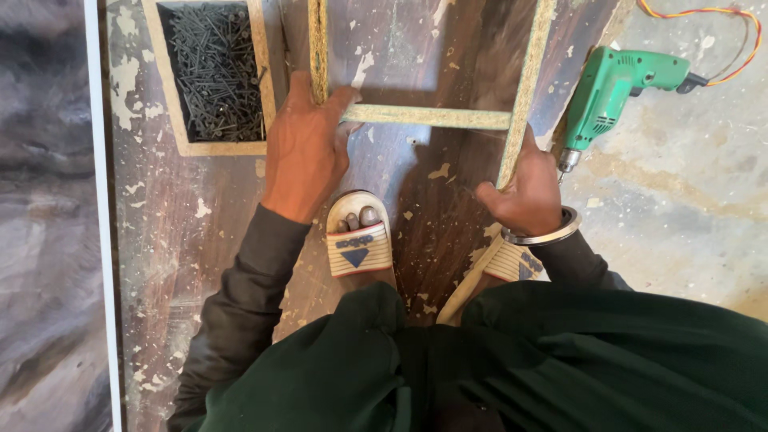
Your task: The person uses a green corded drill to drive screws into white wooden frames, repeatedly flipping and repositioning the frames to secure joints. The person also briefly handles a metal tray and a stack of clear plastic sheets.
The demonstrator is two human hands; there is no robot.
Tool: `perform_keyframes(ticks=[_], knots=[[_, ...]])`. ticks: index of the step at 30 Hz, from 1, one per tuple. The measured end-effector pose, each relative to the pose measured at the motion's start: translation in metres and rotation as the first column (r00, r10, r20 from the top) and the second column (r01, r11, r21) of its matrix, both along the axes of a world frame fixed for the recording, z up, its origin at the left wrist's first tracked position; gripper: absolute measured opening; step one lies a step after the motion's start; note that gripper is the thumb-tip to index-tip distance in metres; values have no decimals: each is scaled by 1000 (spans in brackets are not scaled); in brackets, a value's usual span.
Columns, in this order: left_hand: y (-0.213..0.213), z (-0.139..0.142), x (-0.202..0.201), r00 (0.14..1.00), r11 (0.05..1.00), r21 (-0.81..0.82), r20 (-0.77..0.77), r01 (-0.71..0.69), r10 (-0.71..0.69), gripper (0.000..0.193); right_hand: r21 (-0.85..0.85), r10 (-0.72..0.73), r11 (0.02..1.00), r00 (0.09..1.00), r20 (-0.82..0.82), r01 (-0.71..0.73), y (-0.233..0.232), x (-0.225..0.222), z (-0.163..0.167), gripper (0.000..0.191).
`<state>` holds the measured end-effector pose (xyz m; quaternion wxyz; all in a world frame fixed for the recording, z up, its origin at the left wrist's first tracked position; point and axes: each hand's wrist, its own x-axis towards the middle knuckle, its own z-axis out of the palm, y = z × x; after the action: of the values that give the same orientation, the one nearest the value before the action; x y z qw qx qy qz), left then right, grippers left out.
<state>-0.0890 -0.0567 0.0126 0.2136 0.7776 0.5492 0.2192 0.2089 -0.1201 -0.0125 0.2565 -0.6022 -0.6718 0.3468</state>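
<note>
Head cam looks straight down at someone crouched on a big dark wood-grain board [200, 240], pretty beat up, with pale chips and sawdust scattered all over it. Off to the right of the board is bare grey concrete floor [680, 208], stained and dusty. On the far left there's a white edge strip [102, 240] and then a blurry grey surface past it, can't tell what that is.

On the board lies a frame of 3 chipboard strips [432, 117]: 2 long rails running up out of view and 1 crosspiece between them. The left hand [304, 152] is clamped around the left rail right at the corner joint, thumb lying over the end of the crosspiece. The right hand [524, 196] is closed on the lower end of the right rail, metal bangle [552, 234] on that wrist.

2 striped sandals: the left sandal [358, 240] sits between the rails below the crosspiece, the right one is mostly hidden under the wrist.

Top left, an open chipboard box [212, 148] is full of dark screws [216, 72]. A green electric drill [612, 92] lies on the concrete just beside the right rail, orange-yellow cord [720, 40] trailing off.
</note>
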Motion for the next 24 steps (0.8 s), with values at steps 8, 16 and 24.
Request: perform_keyframes(ticks=[8, 16, 24], knots=[[1, -1, -3, 999, 1000, 22, 37, 16, -16, 39, -1, 7, 1000, 1000, 27, -7, 2, -1, 2, 68], [7, -5, -7, 999, 999, 16, 13, 43, -44, 39, 67, 36, 997, 999, 18, -37, 3, 0, -3, 71], [8, -5, -7, 999, 999, 18, 14, 46, -46, 36, 76, 17, 997, 999, 41, -20, 2, 1, -8, 64]])
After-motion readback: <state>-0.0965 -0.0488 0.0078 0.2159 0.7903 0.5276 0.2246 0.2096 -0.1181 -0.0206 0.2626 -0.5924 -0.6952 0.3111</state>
